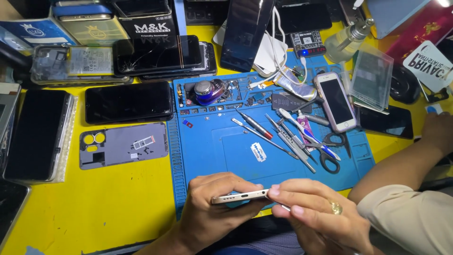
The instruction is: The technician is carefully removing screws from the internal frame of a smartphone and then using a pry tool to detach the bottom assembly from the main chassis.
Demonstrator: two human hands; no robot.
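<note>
Silver-edged phone point(240, 196) sits edge-on in our left hand point(212, 212), fingers wrapped around it, low over the blue repair mat point(207, 146). Our right hand point(316, 215) pinches its end along with what may be a thin metal tool. Scissors point(330, 153) and a razor blade point(258, 152) lie beyond.

Bare blue mat point(222, 151) centre; tools point(302, 139) crowd its right side

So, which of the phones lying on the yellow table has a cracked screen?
The black phone with the cracked screen at the top, left of the blue work mat. White cracks spread across its glass; the black phone below it shows none.
</note>
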